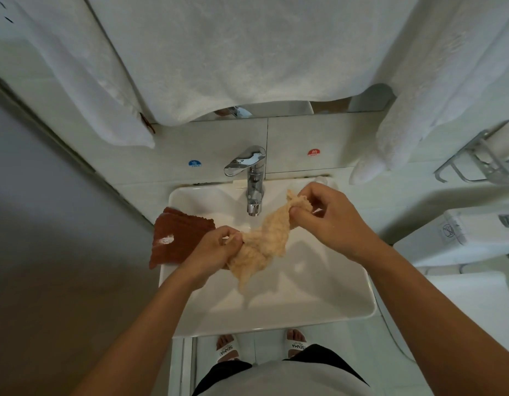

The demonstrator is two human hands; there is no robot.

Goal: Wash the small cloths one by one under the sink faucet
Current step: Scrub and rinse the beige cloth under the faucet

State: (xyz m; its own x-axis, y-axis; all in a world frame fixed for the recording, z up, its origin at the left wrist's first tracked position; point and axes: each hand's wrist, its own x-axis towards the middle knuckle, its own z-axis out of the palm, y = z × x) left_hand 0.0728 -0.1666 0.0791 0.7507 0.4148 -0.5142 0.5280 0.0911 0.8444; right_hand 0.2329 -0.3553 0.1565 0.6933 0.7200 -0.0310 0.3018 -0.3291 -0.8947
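over the white rectangular ceramic sink [347, 307], just below the chrome single-lever faucet [251, 178], a pale peach, nubbly small cloth [264, 241] is held stretched between both hands. the left hand [216, 250] pinches one bunched end of it near the left rim; the right hand [330, 218] pinches the opposite end, fingers curled, raised nearer the spout. the cloth sags between them and a loose tail hangs down into the basin. no water stream can be made out under the spout; whether the tap is running cannot be told. a dark rust-brown ribbed cloth [177, 238], folded, lies on the sink's left rim, overhanging the edge, with a white smear on top, possibly soap. judgement: the task is in progress, with the peach cloth in work, either being rinsed or wrung. the brown cloth appears to be waiting its turn, though its washed state cannot be confirmed. no further cloths are visible.
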